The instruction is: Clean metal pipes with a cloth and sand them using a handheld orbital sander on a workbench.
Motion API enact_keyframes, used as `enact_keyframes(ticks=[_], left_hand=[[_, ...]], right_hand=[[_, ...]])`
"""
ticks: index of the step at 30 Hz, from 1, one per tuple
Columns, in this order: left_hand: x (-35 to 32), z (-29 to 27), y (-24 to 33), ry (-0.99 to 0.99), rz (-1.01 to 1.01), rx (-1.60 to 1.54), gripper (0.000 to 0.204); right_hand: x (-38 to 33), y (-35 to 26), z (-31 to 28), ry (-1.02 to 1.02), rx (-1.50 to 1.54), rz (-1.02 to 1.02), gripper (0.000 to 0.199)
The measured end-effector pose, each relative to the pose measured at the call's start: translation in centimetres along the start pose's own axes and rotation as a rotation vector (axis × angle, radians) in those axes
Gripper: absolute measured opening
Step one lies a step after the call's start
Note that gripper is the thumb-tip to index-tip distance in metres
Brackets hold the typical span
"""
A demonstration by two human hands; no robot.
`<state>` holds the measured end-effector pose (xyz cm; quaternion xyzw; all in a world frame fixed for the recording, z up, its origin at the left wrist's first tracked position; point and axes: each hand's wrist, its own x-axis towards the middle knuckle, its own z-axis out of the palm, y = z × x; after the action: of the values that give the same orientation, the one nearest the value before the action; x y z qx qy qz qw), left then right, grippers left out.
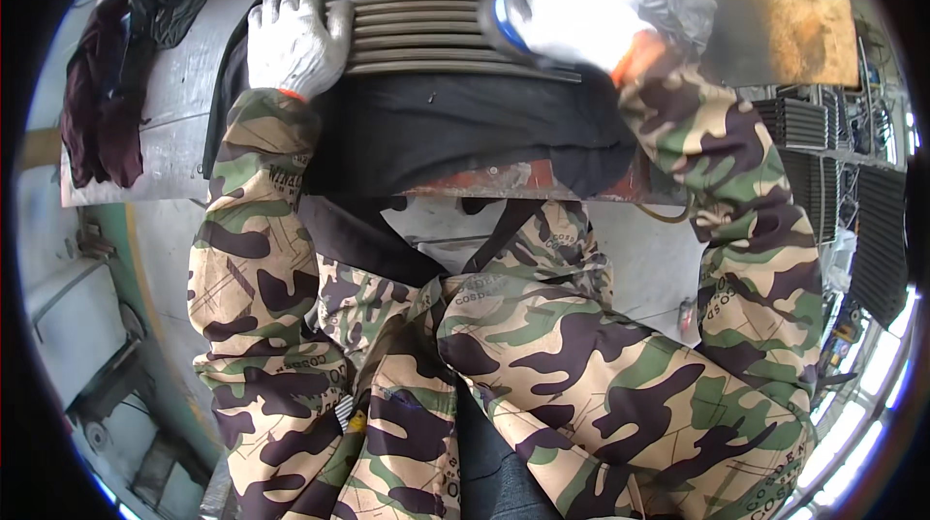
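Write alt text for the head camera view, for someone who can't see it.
Seen from above, a white-gloved left hand presses on a ribbed grey metal panel lying on black cloth, while the gloved right hand holds a blue-tipped tool against it. Both sleeves are camouflage.

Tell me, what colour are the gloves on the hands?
White, with orange cuffs, on the left hand and right hand; head view.

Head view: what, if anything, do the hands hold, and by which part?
Right hand grips a blue-edged round tool around its body; left hand presses flat on the ribbed metal piece's left end.
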<state>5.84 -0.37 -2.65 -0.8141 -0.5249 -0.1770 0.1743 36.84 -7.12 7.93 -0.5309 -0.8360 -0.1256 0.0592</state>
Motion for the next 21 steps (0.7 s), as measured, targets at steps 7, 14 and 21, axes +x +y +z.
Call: enact_keyframes(ticks=[7, 14, 21], left_hand=[[0.2, 0.6, -0.9, 0.119, 0.055, 0.016, 0.044], [0.7, 0.7, -1.3, 0.056, 0.2, 0.136, 0.03], [0.2, 0.7, -1.0, 0.154, 0.182, 0.092, 0.038]], right_hand=[[0.1, -1.3, -0.6, 0.097, 0.062, -0.05, 0.019], [-0.8, -0.8, -1.0, 0.045, 0.065, -0.066, 0.019], [0.7, -0.1, -0.6, 0.049, 0.038, 0.009, 0.021]])
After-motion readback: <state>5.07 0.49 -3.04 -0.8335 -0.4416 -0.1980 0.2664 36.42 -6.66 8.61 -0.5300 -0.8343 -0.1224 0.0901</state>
